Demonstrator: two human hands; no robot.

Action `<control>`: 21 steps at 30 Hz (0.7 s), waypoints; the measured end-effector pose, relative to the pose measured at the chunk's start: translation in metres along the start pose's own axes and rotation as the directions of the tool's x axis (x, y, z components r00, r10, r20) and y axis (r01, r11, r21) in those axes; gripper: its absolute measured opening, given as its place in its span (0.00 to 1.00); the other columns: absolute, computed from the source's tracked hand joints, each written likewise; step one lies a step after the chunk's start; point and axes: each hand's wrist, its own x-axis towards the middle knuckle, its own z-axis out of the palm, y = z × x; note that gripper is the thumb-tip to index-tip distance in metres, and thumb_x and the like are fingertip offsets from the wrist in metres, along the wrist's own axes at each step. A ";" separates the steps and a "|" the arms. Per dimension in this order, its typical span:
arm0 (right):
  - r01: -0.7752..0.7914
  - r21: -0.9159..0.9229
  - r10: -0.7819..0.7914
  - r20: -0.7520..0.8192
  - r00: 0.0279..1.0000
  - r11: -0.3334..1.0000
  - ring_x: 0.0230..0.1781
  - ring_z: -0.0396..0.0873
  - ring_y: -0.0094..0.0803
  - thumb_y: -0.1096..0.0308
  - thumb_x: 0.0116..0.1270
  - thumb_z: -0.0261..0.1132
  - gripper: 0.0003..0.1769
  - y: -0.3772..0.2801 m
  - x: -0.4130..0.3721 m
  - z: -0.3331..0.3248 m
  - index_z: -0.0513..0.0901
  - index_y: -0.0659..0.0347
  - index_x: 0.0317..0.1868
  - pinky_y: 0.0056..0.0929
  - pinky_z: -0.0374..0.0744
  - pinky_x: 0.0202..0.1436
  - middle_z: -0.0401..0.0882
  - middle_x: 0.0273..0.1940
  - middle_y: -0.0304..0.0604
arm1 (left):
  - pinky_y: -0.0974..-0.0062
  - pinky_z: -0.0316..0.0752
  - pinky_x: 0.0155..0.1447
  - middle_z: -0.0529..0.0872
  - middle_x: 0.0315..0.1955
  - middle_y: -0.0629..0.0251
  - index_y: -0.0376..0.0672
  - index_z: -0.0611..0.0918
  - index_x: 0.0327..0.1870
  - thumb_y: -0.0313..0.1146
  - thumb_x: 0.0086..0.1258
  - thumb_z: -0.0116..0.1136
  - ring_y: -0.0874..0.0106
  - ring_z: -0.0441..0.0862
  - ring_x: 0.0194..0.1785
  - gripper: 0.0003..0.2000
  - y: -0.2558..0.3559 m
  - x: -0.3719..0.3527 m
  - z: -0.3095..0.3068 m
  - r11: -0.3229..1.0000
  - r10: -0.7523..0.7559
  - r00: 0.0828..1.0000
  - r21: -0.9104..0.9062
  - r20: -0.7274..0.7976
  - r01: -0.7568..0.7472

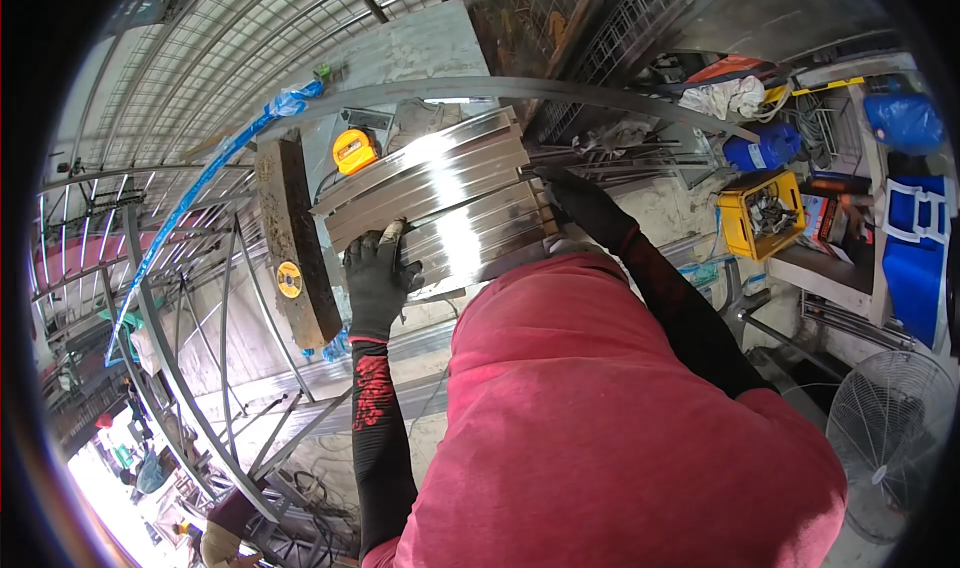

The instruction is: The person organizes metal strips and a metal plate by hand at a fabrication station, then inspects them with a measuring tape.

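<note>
Several shiny metal strips (440, 203) lie side by side in front of my body, with bright glare across their middle. My left hand (375, 280), in a dark glove with lighter fingertips, rests on the left end of the nearer strips, fingers spread and thumb apart. My right hand (582, 208), in a dark glove, is at the right end of the strips. Its fingers close on the end of one strip; their tips are partly hidden. A yellow tape measure (354, 152) sits just beyond the strips' far left corner.
A thick, worn beam (290, 238) stands left of the strips, with a yellow disc (289, 279) on it. A curved metal bar (430, 90) arches behind. To the right are a yellow crate (735, 223) of small parts and a fan (885, 438). Metal frames (160, 338) fill the left.
</note>
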 end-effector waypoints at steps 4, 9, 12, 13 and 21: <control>0.034 -0.100 -0.032 0.017 0.999 0.994 0.66 0.80 0.32 0.66 0.86 0.56 0.26 -0.001 0.002 -0.001 0.73 0.56 0.80 0.34 0.79 0.68 0.80 0.72 0.39 | 0.48 0.70 0.73 0.85 0.57 0.54 0.52 0.82 0.70 0.42 0.60 0.77 0.47 0.78 0.65 0.33 -0.006 0.001 0.003 0.999 0.054 0.998 -0.001 -0.028 -0.054; -0.225 0.087 0.222 0.040 0.974 0.970 0.59 0.82 0.27 0.64 0.86 0.58 0.21 -0.023 0.000 -0.007 0.80 0.58 0.73 0.29 0.81 0.63 0.84 0.63 0.39 | 0.48 0.70 0.74 0.86 0.57 0.53 0.51 0.83 0.70 0.41 0.60 0.77 0.47 0.79 0.65 0.33 0.003 0.004 -0.003 0.999 0.041 0.999 -0.001 -0.021 -0.041; -0.183 -0.048 0.183 -0.018 0.983 0.982 0.55 0.81 0.25 0.64 0.83 0.61 0.20 -0.013 0.001 -0.014 0.82 0.63 0.69 0.29 0.81 0.61 0.85 0.56 0.38 | 0.48 0.70 0.73 0.86 0.56 0.52 0.51 0.83 0.70 0.41 0.60 0.76 0.48 0.80 0.64 0.33 0.008 0.008 0.004 0.999 0.039 0.999 -0.007 -0.007 -0.039; -0.183 -0.048 0.183 -0.014 0.983 0.982 0.55 0.81 0.25 0.64 0.83 0.61 0.20 -0.020 0.001 -0.013 0.82 0.63 0.69 0.29 0.81 0.61 0.85 0.56 0.38 | 0.48 0.71 0.72 0.86 0.55 0.52 0.50 0.82 0.70 0.42 0.61 0.75 0.48 0.80 0.63 0.32 0.007 0.010 0.009 0.999 0.053 0.998 -0.005 0.025 -0.053; 0.211 -0.319 -0.201 0.064 0.978 0.924 0.70 0.80 0.43 0.56 0.73 0.77 0.37 -0.050 0.002 -0.014 0.75 0.59 0.77 0.42 0.78 0.74 0.81 0.70 0.51 | 0.49 0.75 0.64 0.87 0.49 0.53 0.44 0.84 0.61 0.43 0.58 0.78 0.48 0.83 0.56 0.29 -0.011 0.020 0.012 0.986 0.166 0.986 0.021 0.004 -0.166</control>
